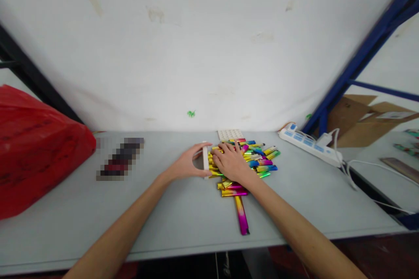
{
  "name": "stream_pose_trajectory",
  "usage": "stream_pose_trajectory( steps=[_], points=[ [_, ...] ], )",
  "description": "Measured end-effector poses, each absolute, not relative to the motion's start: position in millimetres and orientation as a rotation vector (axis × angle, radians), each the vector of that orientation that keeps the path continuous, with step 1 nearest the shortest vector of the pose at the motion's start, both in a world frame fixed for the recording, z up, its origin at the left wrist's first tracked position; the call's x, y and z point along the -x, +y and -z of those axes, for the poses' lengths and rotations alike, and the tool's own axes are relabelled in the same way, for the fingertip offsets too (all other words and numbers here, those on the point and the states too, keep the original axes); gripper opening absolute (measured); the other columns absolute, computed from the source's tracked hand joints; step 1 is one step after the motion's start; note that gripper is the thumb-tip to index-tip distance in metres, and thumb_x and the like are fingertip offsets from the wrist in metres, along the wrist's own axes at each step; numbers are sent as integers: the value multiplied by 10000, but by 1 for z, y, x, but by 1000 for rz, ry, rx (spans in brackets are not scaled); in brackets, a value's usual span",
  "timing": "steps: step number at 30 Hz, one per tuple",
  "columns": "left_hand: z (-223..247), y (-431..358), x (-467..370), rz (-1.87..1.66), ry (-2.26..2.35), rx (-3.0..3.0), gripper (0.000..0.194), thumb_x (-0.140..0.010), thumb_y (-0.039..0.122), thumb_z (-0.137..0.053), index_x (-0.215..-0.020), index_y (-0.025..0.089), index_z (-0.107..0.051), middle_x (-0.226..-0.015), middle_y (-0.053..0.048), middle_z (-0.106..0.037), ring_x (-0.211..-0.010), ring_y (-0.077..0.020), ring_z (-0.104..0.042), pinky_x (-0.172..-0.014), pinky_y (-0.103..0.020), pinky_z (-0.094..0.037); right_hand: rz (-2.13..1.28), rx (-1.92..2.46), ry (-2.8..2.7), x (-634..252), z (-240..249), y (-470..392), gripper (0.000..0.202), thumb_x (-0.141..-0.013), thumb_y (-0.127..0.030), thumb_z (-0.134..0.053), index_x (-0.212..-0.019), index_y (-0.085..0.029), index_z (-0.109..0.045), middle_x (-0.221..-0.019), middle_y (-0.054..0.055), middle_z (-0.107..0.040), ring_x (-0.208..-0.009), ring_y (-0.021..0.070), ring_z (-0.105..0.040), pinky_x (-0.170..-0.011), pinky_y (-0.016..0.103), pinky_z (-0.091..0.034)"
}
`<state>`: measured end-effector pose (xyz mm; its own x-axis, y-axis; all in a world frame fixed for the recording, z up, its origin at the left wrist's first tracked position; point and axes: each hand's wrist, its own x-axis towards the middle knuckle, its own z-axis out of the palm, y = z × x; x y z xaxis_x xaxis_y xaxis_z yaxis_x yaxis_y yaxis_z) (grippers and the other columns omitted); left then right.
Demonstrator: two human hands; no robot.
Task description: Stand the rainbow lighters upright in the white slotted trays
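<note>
Clamped in left hand (183, 165), thumb and fingers at opposite ends: white tray (205, 160), upright beside shiny tubes (266, 168). Tray likely light, stiff; ends best hold. Right hand (233, 163) spread over tubes, probably slick.

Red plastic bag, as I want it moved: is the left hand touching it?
No, the left hand holds a slim white object, apart from the bag.

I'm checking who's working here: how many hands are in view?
2: the left hand holds a white bar by its ends; the right hand lies on the shiny sticks.
</note>
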<state>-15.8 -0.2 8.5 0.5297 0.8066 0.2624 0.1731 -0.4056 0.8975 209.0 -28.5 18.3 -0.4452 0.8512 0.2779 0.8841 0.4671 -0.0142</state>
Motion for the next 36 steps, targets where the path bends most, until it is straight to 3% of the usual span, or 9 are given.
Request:
stream_pose_trajectory(
  steps=[10,14,17,19,22,26,29,32,36],
  points=[
    [-11,5,29,-821,862,-1841,1012,-623,375,-982,-1509,268,-505,-1575,-132,-498,-1466,-358,-499,-1265,-536,-378,142,1445,-2422,-207,-21,-30,456,-1107,-521,-376,-1410,-286,-622,-1390,123,-641,-1336,320,-532,-1235,614,-198],
    [-8,16,44,-881,999,-1974,956,-699,505,-915,-1509,253,-472,-1573,-135,-492,-1464,-339,-503,-1245,-505,-416,111,1426,-2425,-213,-20,-28,439,-1113,-510,-376,-1375,-274,-637,-1383,114,-651,-1323,298,-547,-1225,570,-243],
    [3,27,57,-973,1335,-2150,886,-733,608,-853,-1456,223,-515,-1574,-146,-477,-1506,-360,-444,-1276,-520,-360,102,1445,-2400,-218,-22,-25,450,-1122,-492,-354,-1391,-251,-621,-1349,112,-680,-1292,290,-576,-1215,545,-277],
    [14,32,62,-901,1551,-2223,771,-802,659,-768,-1393,204,-575,-1641,-161,-394,-1541,-389,-390,-1286,-535,-330,96,1465,-2381,-221,-24,-22,437,-1131,-451,-335,-1369,-237,-633,-1330,111,-696,-1271,278,-596,-1211,522,-296],
    [26,36,63,-770,1652,-2270,758,-881,705,-653,-1427,187,-565,-1675,-181,-360,-1521,-390,-432,-1269,-526,-359,74,1480,-2345,-228,-26,-14,433,-1138,-402,-313,-1320,-223,-662,-1335,112,-702,-1282,255,-598,-1205,474,-326],
    [21,36,69,-707,1602,-2330,826,-906,662,-630,-1550,169,-475,-1667,-196,-402,-1542,-387,-403,-1276,-520,-337,49,1539,-2275,-245,-24,-5,443,-1133,-424,-333,-1406,-225,-620,-1532,116,-589,-1439,270,-487,-1246,534,-272],
    [6,34,85,-596,1438,-2419,827,-865,521,-686,-1586,198,-446,-1650,-165,-448,-1546,-378,-397,-1272,-523,-341,-42,1622,-2281,-259,-21,1,481,-1126,-479,-341,-1477,-245,-572,-1616,116,-509,-1502,290,-425,-1235,599,-273],
    [-3,32,98,-522,1409,-2482,645,-857,424,-658,-1467,224,-599,-1562,-149,-531,-1469,-367,-491,-1246,-517,-377,-119,1647,-2326,-266,-19,6,494,-1131,-476,-312,-1465,-241,-591,-1559,117,-573,-1435,276,-510,-1198,553,-353],
    [0,34,85,-631,1516,-2510,408,-952,434,-562,-1253,219,-735,-1246,-135,-648,-1188,-324,-651,-1137,-494,-481,-73,1627,-2323,-264,-20,9,449,-1135,-423,-328,-1347,-226,-671,-1414,107,-684,-1346,249,-586,-1161,453,-399]
  ],
)
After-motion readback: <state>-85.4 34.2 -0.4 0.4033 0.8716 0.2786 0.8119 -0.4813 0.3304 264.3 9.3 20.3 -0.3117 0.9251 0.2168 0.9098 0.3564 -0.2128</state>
